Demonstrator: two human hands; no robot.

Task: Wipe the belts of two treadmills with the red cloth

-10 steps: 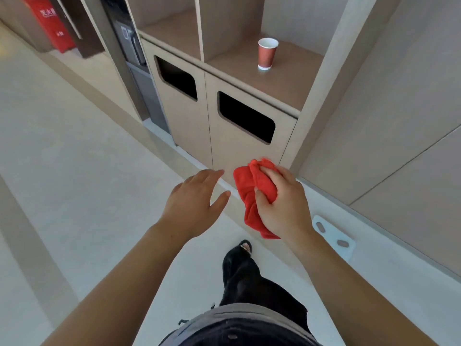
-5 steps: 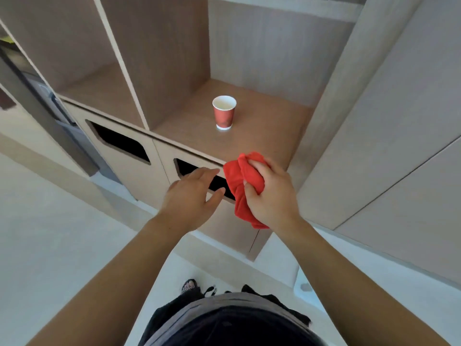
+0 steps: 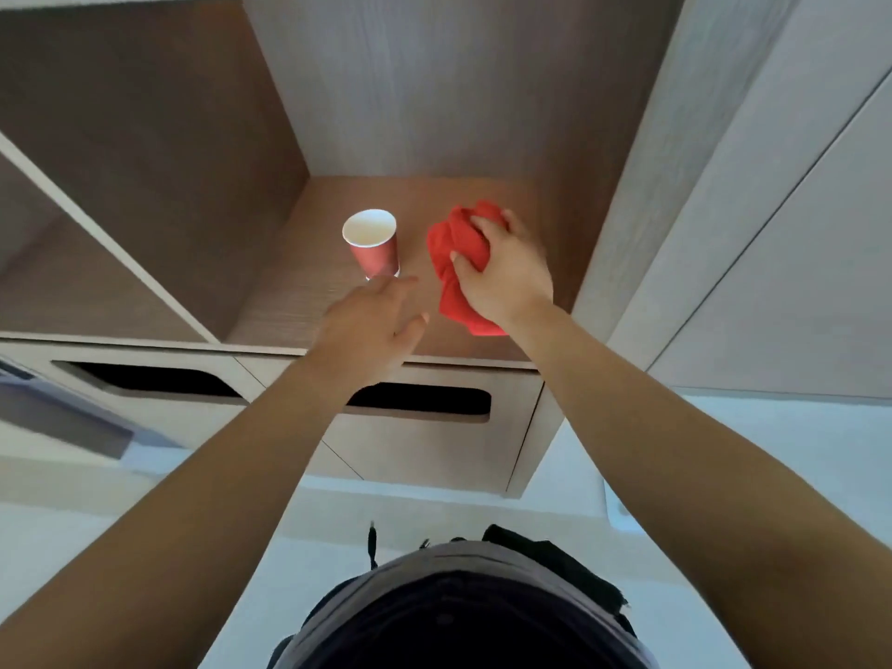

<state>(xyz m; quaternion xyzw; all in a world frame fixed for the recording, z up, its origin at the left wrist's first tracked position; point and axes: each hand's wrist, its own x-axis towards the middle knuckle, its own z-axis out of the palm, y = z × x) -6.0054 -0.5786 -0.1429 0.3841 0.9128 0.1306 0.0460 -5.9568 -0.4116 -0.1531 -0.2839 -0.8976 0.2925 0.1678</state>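
Red cloth (image 3: pixel 458 243) held; no treadmill in view.
Right hand (image 3: pixel 507 277) grips it over the shelf (image 3: pixel 299 306), left hand (image 3: pixel 371 321) spread by the cup (image 3: pixel 374 246); wiping progress cannot be told.

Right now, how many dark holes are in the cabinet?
2. One hole at the left; the other below the cup, partly behind the left arm. More may be off-frame.

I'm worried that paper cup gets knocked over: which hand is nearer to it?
Left. The left hand has fingertips at the base of the paper cup; the right hand, gripping the red cloth, is farther to its right.
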